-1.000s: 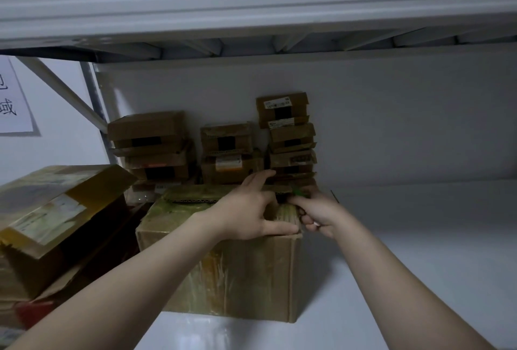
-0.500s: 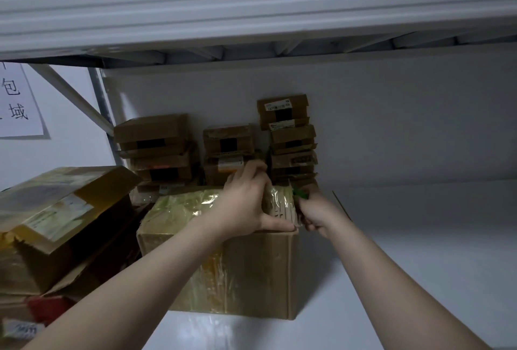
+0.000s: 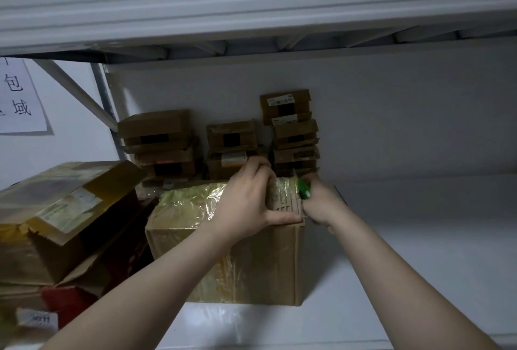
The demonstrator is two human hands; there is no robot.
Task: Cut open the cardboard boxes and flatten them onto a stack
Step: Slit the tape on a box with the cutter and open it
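Note:
A brown cardboard box [image 3: 251,263] wrapped in glossy yellowish tape stands on the white shelf [image 3: 419,251]. My left hand [image 3: 249,204] grips its top right corner, thumb along the front edge and fingers curled over the top. My right hand [image 3: 321,204] is at the box's right side, holding a green cutter [image 3: 303,188] against the top right edge. The cutter's blade is hidden.
Stacks of small brown boxes [image 3: 291,131] stand against the back wall. An opened, taped box [image 3: 64,209] leans at the left over other cardboard. A shelf beam [image 3: 251,8] runs overhead. A paper sign [image 3: 16,98] hangs at left. White shelf surface extends to the right.
The box's top has tilted toward me, showing more of its taped face. My right hand with the green cutter has shifted along the right edge; my left hand keeps its grip.

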